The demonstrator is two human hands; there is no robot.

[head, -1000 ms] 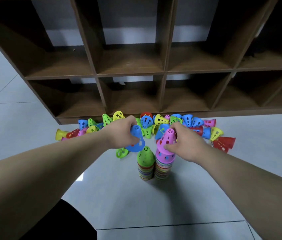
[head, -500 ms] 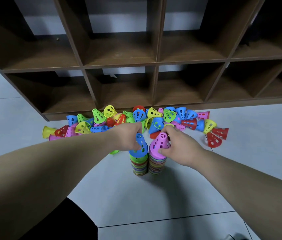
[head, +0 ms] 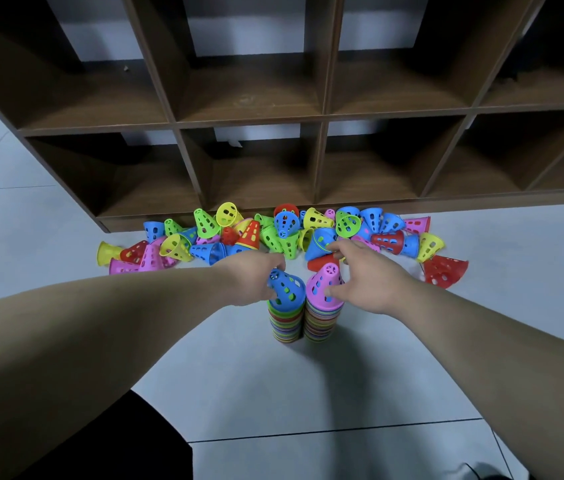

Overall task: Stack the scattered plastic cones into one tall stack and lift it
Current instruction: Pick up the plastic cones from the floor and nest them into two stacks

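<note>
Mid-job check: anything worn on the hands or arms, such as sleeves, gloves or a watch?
Nothing visible. The left hand and right hand are bare: no gloves, rings, watch or sleeves in view. A black garment shows at lower left.

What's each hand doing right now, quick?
Left hand: closed around the blue cone on top of the left stack.
Right hand: open, fingers spread, thumb against the pink cone.
</note>
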